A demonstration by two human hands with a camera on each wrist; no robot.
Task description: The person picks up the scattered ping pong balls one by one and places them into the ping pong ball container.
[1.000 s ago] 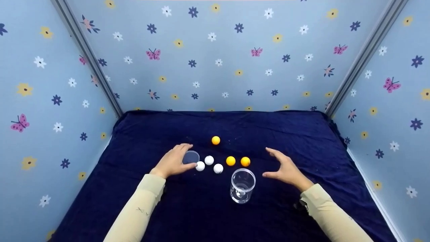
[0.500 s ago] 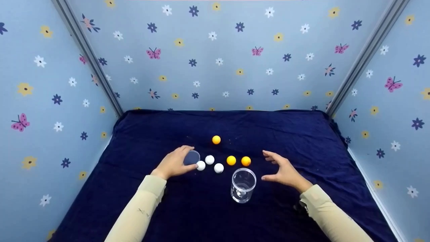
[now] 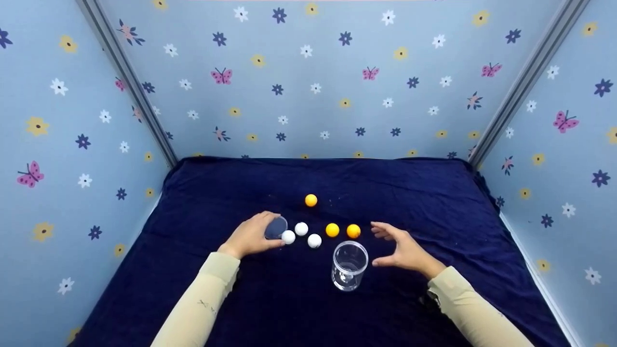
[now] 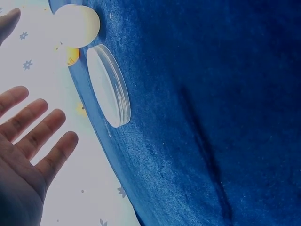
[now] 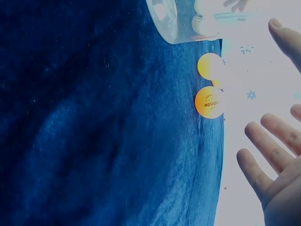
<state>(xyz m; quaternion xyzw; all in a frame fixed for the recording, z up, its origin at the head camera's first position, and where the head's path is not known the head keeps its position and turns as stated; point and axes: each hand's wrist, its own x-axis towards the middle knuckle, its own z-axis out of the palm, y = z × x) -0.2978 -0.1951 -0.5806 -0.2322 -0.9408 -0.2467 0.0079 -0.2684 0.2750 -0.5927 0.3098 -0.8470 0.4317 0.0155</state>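
My left hand [image 3: 251, 234] hovers over a clear round lid [image 3: 276, 228] lying on the cloth, thumb and fingers spread on either side. In the left wrist view the fingers stand apart from the lid [image 4: 108, 85]. A white ping-pong ball [image 3: 288, 237] lies by the left thumb tip. To the right of a clear plastic jar [image 3: 348, 277], my right hand [image 3: 407, 250] is held with thumb and fingers apart, holding nothing. The jar stands upright with its mouth up. An orange ping-pong ball [image 3: 353, 231] lies just behind it.
Two more white balls [image 3: 301, 229] lie between the lid and the jar. Another orange ball [image 3: 332, 230] is just behind the jar, and one orange ball [image 3: 311, 200] sits farther back. Dark blue cloth [image 3: 270, 299] covers the table, with patterned walls [image 3: 328, 62] around it.
My right hand has moved slightly left, closer to the jar. My left hand has come down a little over the lid. The balls, lid and jar have stayed put.
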